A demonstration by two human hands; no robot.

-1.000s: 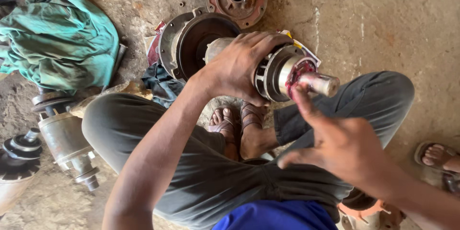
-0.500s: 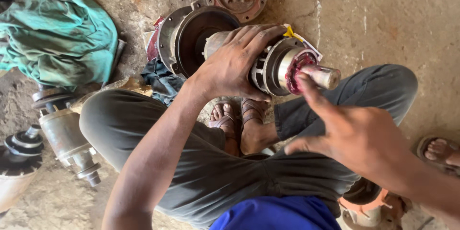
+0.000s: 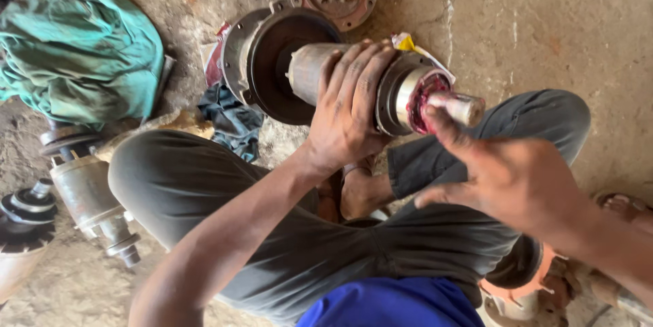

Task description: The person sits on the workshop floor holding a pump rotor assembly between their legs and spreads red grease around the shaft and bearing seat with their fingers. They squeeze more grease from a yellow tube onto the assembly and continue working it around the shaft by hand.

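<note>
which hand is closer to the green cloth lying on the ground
Left. The left hand grips the metal motor rotor near the middle of the view, nearer the green cloth at far left. The right hand touches the rotor's red-smeared shaft end, further right.

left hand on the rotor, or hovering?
Touching. The head view shows the left hand wrapped around the rotor, fingers curled over its top with no gap, the rotor lifted above the lap.
</note>
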